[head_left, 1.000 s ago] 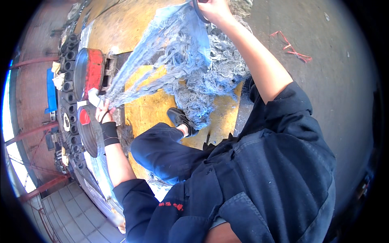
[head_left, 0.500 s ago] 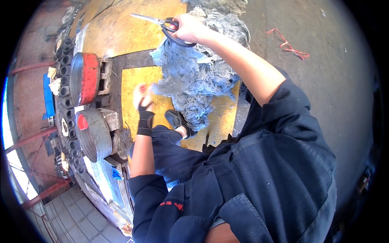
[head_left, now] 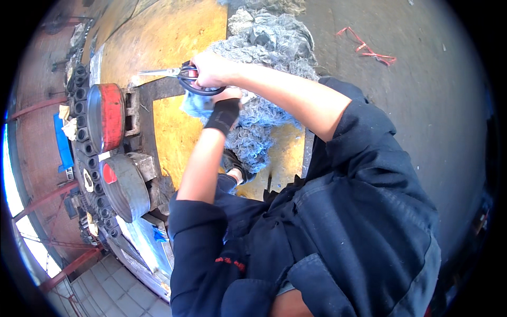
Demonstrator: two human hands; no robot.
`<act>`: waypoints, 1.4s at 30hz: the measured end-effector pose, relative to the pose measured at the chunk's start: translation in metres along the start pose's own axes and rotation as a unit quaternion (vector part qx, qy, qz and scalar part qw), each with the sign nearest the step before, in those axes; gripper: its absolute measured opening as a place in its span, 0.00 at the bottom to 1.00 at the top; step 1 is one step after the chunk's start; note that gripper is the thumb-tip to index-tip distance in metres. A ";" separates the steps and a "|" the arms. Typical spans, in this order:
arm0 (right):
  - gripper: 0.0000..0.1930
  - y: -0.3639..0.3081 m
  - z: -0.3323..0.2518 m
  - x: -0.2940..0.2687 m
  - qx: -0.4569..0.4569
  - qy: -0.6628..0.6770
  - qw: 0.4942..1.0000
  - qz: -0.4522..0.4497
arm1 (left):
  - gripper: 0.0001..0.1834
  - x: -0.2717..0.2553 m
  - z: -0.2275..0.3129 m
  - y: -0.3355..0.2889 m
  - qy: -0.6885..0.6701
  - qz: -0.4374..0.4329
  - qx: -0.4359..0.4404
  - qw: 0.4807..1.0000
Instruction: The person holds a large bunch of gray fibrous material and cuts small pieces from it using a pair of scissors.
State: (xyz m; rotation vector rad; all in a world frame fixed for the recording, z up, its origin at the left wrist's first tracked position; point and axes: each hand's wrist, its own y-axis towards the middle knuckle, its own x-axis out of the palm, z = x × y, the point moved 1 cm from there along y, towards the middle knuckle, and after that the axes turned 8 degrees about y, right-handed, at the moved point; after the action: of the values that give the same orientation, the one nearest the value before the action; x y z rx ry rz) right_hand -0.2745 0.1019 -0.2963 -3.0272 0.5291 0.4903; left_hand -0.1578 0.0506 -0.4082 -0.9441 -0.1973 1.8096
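A pair of scissors with black loop handles is gripped in my right hand, its metal blades pointing left. Just below that hand, my left hand reaches into a heap of shaggy grey-blue fibre. A black wrist support wraps my left wrist. The left fingers are hidden behind the scissors and my right hand, so whether they hold any fibre does not show. The heap lies partly on a yellow board, and my shoe stands beside its lower end.
To the left, a red round drum and a grey round drum rest against concrete blocks. Beyond them runs a row of dark ring-shaped parts. Red strapping lies on the dark floor at the right.
My left hand has swung up and right from over the yellow board to the fibre heap, beside my right hand. The right hand with the scissors has moved down and left.
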 end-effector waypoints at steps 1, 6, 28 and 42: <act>0.08 0.001 -0.002 0.003 -0.002 0.009 1.000 0.003 | 0.16 -0.024 0.013 -0.026 -0.038 -0.029 0.019 0.999; 0.22 0.002 0.001 -0.015 0.040 -0.011 0.999 0.001 | 0.17 -0.105 0.030 -0.084 0.113 -0.092 -0.008 0.989; 0.21 -0.013 -0.021 0.019 -0.054 0.142 0.979 -0.136 | 0.13 -0.226 0.050 -0.234 -0.270 0.227 0.157 0.923; 0.13 -0.018 -0.024 -0.050 -0.024 0.344 0.925 -0.158 | 0.14 -0.213 0.036 -0.212 -0.176 0.179 0.065 0.966</act>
State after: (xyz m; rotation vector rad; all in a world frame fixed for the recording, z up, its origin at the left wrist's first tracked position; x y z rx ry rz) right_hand -0.3059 0.1330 -0.2585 -3.1716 0.0143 -0.6059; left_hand 0.0024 -0.0245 -0.1631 -0.5842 -0.1322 2.2913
